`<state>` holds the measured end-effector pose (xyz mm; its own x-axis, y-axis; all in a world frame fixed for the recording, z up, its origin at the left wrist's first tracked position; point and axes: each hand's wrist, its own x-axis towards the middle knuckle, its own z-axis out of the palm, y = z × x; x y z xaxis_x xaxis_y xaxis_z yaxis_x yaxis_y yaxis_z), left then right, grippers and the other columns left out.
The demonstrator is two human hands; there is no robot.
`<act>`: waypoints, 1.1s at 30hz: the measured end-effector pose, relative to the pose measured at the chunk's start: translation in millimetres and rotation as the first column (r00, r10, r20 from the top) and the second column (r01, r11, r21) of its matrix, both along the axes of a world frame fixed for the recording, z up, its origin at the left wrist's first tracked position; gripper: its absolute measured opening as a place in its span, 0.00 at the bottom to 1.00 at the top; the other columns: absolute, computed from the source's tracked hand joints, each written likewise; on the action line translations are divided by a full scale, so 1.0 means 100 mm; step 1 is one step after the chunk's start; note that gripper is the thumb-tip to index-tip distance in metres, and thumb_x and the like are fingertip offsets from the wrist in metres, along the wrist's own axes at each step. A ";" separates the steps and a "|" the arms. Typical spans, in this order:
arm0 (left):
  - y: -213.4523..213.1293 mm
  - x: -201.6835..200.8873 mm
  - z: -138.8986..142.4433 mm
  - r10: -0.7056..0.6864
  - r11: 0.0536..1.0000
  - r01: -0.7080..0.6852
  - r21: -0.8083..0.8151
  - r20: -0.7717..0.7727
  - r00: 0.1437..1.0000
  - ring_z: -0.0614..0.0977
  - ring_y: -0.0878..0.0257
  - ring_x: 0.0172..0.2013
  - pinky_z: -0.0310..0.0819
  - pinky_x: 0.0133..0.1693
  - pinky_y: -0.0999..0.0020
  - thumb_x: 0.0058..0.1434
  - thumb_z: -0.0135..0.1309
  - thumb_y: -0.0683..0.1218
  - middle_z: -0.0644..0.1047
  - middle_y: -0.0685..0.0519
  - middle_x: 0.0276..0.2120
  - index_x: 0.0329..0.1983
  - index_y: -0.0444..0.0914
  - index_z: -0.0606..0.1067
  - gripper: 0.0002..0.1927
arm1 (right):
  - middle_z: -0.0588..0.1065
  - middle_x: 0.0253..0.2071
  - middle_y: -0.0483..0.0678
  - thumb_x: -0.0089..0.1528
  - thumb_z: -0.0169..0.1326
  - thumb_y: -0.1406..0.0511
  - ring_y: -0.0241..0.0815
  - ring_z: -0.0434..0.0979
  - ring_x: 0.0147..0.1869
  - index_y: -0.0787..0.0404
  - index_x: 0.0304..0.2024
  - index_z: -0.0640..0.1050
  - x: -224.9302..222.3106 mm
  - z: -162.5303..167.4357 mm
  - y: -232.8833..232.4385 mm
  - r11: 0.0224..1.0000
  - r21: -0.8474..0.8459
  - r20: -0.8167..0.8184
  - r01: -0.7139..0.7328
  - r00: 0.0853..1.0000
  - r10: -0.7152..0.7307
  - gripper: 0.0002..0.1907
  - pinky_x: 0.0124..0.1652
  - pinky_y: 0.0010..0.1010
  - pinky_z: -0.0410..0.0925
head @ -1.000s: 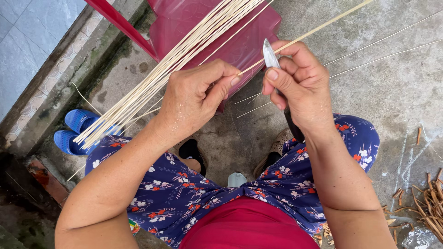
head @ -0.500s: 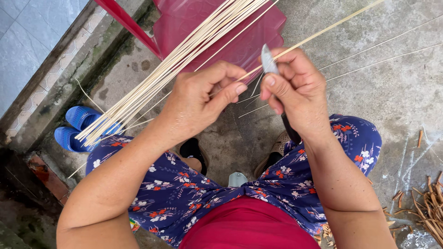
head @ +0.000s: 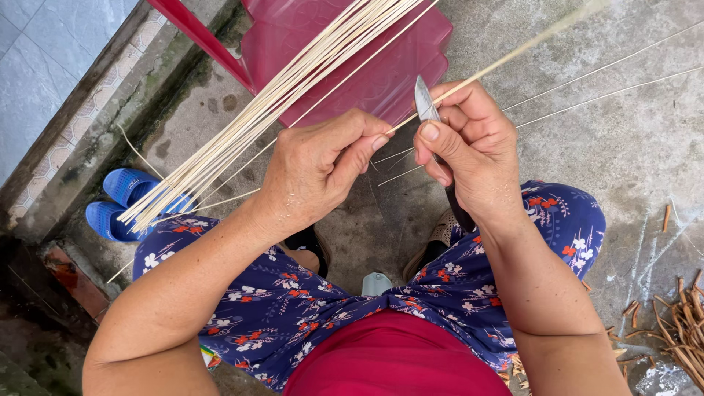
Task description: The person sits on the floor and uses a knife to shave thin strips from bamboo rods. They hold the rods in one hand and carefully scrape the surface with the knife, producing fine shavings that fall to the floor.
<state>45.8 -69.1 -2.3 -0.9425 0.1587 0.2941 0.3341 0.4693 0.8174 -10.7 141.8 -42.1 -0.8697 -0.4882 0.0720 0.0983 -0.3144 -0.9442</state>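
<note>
From the head camera, looking straight down, the left hand [head: 319, 172] sits at the centre of the frame, fingers curled in narrow, thumb and forefinger pinched on the near end of a thin bamboo strip [head: 506, 57]. That strip runs from the pinch up to the upper right of the frame, its far end blurred. The right hand [head: 473, 147], just right of centre, is closed around a small knife [head: 424, 101] — the grey blade stands up between thumb and forefinger, its edge touching the strip just beside the left thumb.

A bundle of pale strips [head: 271, 103] lies across the left knee, slanting from the top centre down to the left, over a red plastic stool [head: 396, 66] in the upper middle. Blue sandals [head: 121, 202] sit at the left edge, beside the bundle's lower end. Brown shavings [head: 678, 330] lie scattered on the concrete floor [head: 623, 139] at the lower right — well apart from both hands.
</note>
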 end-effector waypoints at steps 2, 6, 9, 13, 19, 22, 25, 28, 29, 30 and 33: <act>-0.02 0.01 -0.01 -0.005 1.000 0.005 -0.012 -0.007 1.000 0.84 0.71 0.28 0.78 0.29 0.76 0.72 0.54 0.41 0.83 0.55 0.32 0.48 0.37 0.78 0.05 | 0.74 0.32 0.49 0.73 0.52 0.71 0.29 0.66 0.28 0.65 0.55 0.70 -0.01 -0.01 0.02 1.000 -0.014 0.010 0.004 1.000 -0.004 0.09 0.24 0.18 0.56; -0.05 0.03 -0.02 -0.015 0.999 0.014 -0.037 -0.023 1.000 0.84 0.70 0.28 0.78 0.29 0.75 0.72 0.55 0.41 0.83 0.53 0.35 0.47 0.37 0.78 0.04 | 0.74 0.32 0.48 0.73 0.52 0.70 0.29 0.65 0.26 0.66 0.54 0.72 -0.02 -0.07 0.04 1.000 -0.022 0.048 -0.003 0.999 0.004 0.09 0.24 0.18 0.56; -0.08 0.06 -0.03 -0.005 0.998 0.004 -0.067 -0.022 1.000 0.83 0.69 0.28 0.76 0.30 0.74 0.72 0.55 0.41 0.82 0.53 0.33 0.47 0.36 0.78 0.04 | 0.72 0.28 0.48 0.75 0.53 0.69 0.29 0.63 0.22 0.69 0.52 0.73 -0.19 -0.07 0.17 0.995 -0.067 -0.008 0.068 0.998 -0.069 0.07 0.21 0.18 0.55; -0.13 0.04 -0.05 -0.033 0.999 0.033 -0.006 0.072 0.997 0.85 0.71 0.30 0.79 0.31 0.77 0.73 0.53 0.41 0.82 0.56 0.32 0.48 0.38 0.78 0.05 | 0.72 0.26 0.50 0.76 0.54 0.69 0.29 0.60 0.20 0.71 0.50 0.73 -0.28 -0.06 0.29 0.989 -0.119 0.047 0.088 0.995 -0.083 0.07 0.20 0.18 0.53; -0.07 0.00 -0.06 -0.015 0.999 0.008 0.053 0.140 0.990 0.85 0.72 0.32 0.80 0.31 0.77 0.73 0.53 0.41 0.82 0.56 0.32 0.50 0.37 0.77 0.07 | 0.75 0.40 0.47 0.72 0.52 0.69 0.33 0.69 0.32 0.66 0.56 0.70 -0.20 0.00 0.19 0.989 -0.076 -0.027 0.129 0.991 -0.131 0.11 0.24 0.21 0.58; -0.04 -0.03 -0.06 -0.008 0.997 -0.001 0.079 0.116 0.993 0.85 0.72 0.31 0.79 0.31 0.77 0.74 0.52 0.41 0.82 0.55 0.33 0.50 0.36 0.77 0.06 | 0.74 0.31 0.47 0.71 0.51 0.67 0.28 0.66 0.28 0.63 0.65 0.70 -0.18 0.04 0.21 1.000 -0.018 -0.028 -0.025 0.999 0.024 0.20 0.29 0.19 0.61; -0.05 -0.08 -0.06 0.038 0.995 -0.047 0.084 0.105 0.994 0.84 0.73 0.29 0.76 0.30 0.77 0.74 0.50 0.40 0.81 0.56 0.27 0.51 0.36 0.77 0.07 | 0.75 0.33 0.50 0.76 0.51 0.67 0.32 0.70 0.31 0.70 0.63 0.72 -0.21 0.02 0.27 0.995 0.010 -0.034 -0.099 0.995 0.099 0.16 0.33 0.21 0.64; -0.09 -0.10 -0.06 0.076 0.992 -0.089 0.094 0.136 0.988 0.83 0.74 0.26 0.75 0.27 0.78 0.74 0.48 0.41 0.80 0.57 0.24 0.52 0.36 0.77 0.08 | 0.77 0.34 0.52 0.77 0.50 0.67 0.37 0.76 0.34 0.71 0.62 0.73 -0.22 -0.02 0.30 0.995 0.041 -0.076 -0.093 0.993 0.095 0.14 0.38 0.26 0.70; -0.09 -0.11 -0.07 0.081 0.991 -0.095 0.094 0.139 0.987 0.82 0.74 0.25 0.75 0.27 0.78 0.75 0.48 0.41 0.79 0.57 0.23 0.52 0.36 0.77 0.08 | 0.77 0.34 0.51 0.76 0.50 0.67 0.36 0.77 0.34 0.69 0.63 0.72 -0.21 -0.04 0.28 0.992 0.102 -0.088 -0.079 0.992 0.088 0.15 0.38 0.25 0.71; -0.09 -0.11 -0.08 0.086 0.991 -0.100 0.094 0.143 0.986 0.82 0.74 0.25 0.75 0.26 0.78 0.75 0.48 0.42 0.79 0.57 0.23 0.52 0.37 0.77 0.09 | 0.78 0.34 0.49 0.75 0.49 0.66 0.35 0.77 0.35 0.67 0.64 0.72 -0.20 -0.05 0.25 0.985 0.162 -0.098 -0.064 0.992 0.080 0.17 0.38 0.25 0.72; -0.04 -0.12 -0.10 0.065 0.991 -0.075 0.108 0.086 0.994 0.82 0.75 0.27 0.75 0.27 0.78 0.75 0.51 0.43 0.79 0.57 0.26 0.52 0.36 0.77 0.08 | 0.78 0.31 0.48 0.72 0.50 0.66 0.33 0.75 0.30 0.63 0.65 0.71 -0.10 -0.11 0.09 0.966 0.249 -0.067 -0.062 0.994 0.082 0.19 0.32 0.23 0.69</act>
